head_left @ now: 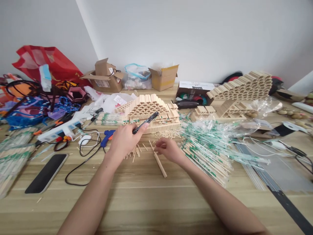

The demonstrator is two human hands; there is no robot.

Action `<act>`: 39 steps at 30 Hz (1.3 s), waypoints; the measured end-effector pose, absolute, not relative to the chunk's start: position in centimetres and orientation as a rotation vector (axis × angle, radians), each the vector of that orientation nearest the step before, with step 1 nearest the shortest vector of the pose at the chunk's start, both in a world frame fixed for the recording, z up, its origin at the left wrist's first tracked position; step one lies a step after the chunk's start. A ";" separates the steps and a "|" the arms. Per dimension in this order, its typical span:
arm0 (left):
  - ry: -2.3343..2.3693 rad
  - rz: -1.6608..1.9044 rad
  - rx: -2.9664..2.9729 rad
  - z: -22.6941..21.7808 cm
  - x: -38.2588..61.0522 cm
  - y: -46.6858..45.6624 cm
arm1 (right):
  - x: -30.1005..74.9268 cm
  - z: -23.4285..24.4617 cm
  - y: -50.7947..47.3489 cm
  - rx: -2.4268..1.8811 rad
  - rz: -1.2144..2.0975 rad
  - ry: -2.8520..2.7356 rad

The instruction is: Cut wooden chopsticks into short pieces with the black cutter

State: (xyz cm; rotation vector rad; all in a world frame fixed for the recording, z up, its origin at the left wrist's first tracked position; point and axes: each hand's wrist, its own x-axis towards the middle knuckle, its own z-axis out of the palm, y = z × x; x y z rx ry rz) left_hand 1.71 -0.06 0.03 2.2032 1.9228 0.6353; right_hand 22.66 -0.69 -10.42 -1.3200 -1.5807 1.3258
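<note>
My left hand is closed around a slim black hand tool; its exact kind is not clear. The tool points up and to the right, in front of a stacked structure of wooden pieces. My right hand has its fingers curled together at a thin wooden stick. Just below those fingertips, a short bundle of wooden sticks lies slanted on the table. Small cut stick pieces are scattered between and behind the hands.
Wrapped chopsticks and clear wrappers lie to the right. A blue glue gun with a black cable, a phone and a power strip are on the left. Cardboard boxes and another stacked structure stand at the back.
</note>
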 end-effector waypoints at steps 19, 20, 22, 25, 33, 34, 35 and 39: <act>1.873 0.759 2.199 0.5 1.6 -0.6 | 25.9 -8.3 -0.4 -1.984 0.715 -2.394; 1.867 0.747 2.206 0.4 1.7 -0.6 | 25.9 -8.5 -0.5 -1.980 0.733 -2.412; 1.861 0.728 2.221 0.2 2.1 -0.6 | 25.7 -8.8 -0.7 -1.957 0.755 -2.452; 1.856 0.702 2.227 -0.1 2.5 -0.6 | 25.7 -8.5 -0.8 -1.896 0.766 -2.467; 1.849 0.676 2.182 -0.3 2.6 -0.5 | 27.6 -5.6 -0.6 -1.353 1.084 -2.060; 1.851 0.674 2.179 -0.3 2.6 -0.5 | 27.6 -5.5 -0.7 -1.281 1.118 -2.009; 1.853 0.669 2.177 -0.3 2.6 -0.5 | 27.6 -5.4 -0.8 -1.221 1.135 -1.973; 1.828 0.640 2.217 -0.4 2.5 -0.3 | 27.3 -5.2 -1.2 -1.051 1.125 -1.884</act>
